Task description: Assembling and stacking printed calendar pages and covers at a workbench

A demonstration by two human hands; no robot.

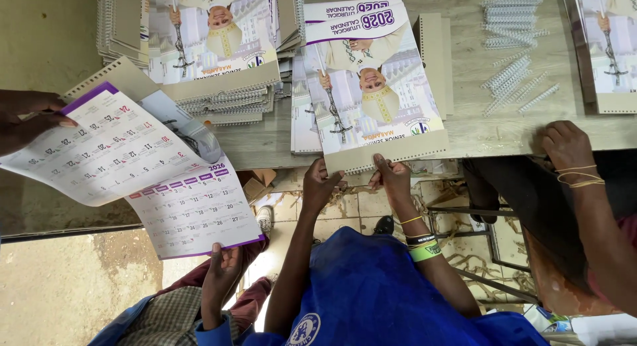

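A wall calendar [371, 87] with a photo cover and a brown card back lies on the grey wooden table [491, 130], its near edge hanging over the table's rim. My left hand [320, 185] curls around that near edge from below. My right hand [391, 175], with bands on the wrist, pinches the same edge beside it. My blue shirt [371, 299] fills the bottom of the view.
Stacks of bound calendars [212, 61] sit at the back left, and loose white binding coils [514, 77] at the back right. Another person's hands [222, 270] hold open calendar pages [152, 180] on my left. A different person's hand [565, 145] rests on the table edge at right.
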